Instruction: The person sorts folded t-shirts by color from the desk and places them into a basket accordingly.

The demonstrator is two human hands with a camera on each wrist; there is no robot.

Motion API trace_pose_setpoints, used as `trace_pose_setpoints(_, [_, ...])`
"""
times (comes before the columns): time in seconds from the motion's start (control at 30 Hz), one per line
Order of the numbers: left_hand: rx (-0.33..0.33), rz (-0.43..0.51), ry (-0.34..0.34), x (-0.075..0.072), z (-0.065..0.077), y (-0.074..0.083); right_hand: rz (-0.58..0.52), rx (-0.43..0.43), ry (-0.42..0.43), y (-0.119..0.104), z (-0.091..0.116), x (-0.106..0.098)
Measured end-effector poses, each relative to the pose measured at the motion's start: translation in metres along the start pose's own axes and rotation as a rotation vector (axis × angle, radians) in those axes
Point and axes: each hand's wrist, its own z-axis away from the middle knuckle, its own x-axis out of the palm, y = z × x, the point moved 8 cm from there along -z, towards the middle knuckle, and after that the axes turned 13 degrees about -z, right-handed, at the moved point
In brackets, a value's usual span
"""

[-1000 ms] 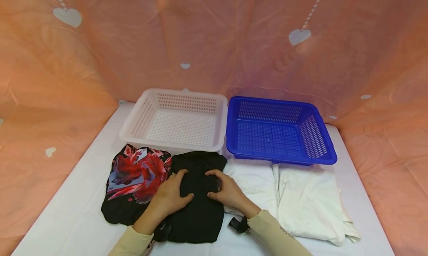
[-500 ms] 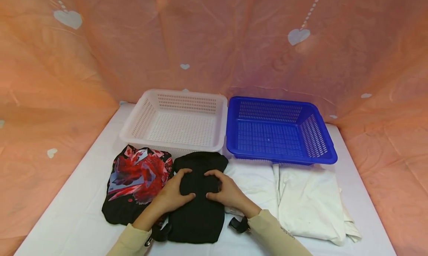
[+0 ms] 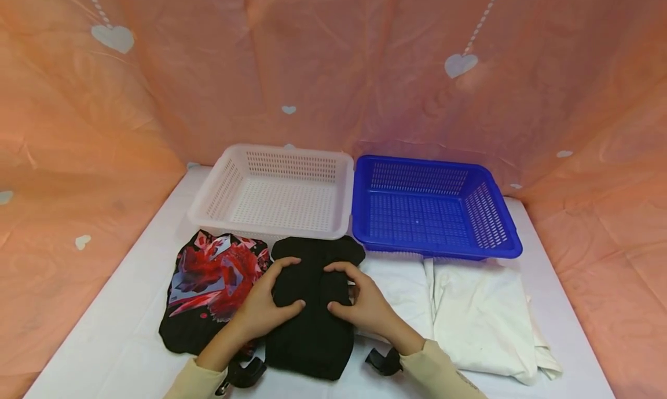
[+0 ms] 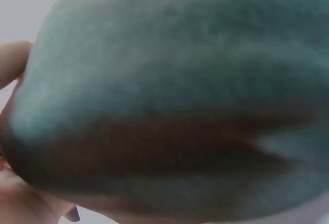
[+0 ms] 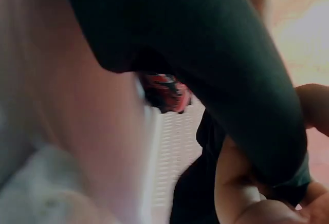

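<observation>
Both hands hold a folded black cloth [image 3: 310, 332] from its two sides in the head view. My left hand [image 3: 263, 306] grips its left edge, thumb and forefinger lying over the top. Opposite, my right hand [image 3: 369, 307] grips the right edge in the same way; the other fingers are mostly hidden beneath. In the right wrist view the cloth [image 5: 226, 64] sags between the hands, its underside showing. The left wrist view is mostly filled by the blurred cloth [image 4: 169, 70]. Close by on the left lies a black cloth with a red flower print [image 3: 213, 283].
Behind the cloths stand a white plastic basket [image 3: 281, 230] and, beside it, a blue one [image 3: 438, 252]. A folded white cloth [image 3: 396, 289] and a cream cloth [image 3: 479, 318] lie to the right. Orange sheeting [image 3: 333, 63] with hearts encloses the table.
The black cloth has come up a little in both hands and looks slightly larger. My right hand has shifted somewhat to the right. The other cloths and baskets have stayed put.
</observation>
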Motion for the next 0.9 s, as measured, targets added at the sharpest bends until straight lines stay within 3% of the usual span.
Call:
trace_pose_setpoints(0.2, [0.089, 0.071, 0.048, -0.016, 0.000, 0.019, -0.017, -0.101, -0.001, -0.026, 0.001, 0.003])
trace_pose_setpoints(0.43, [0.127, -0.023, 0.141, -0.039, -0.005, 0.036, 0.077, -0.211, 0.018, -0.056, -0.004, 0.003])
trace_pose_setpoints(0.9, [0.217, -0.015, 0.271, -0.091, -0.045, 0.062, 0.216, -0.291, 0.094, -0.114, -0.045, -0.012])
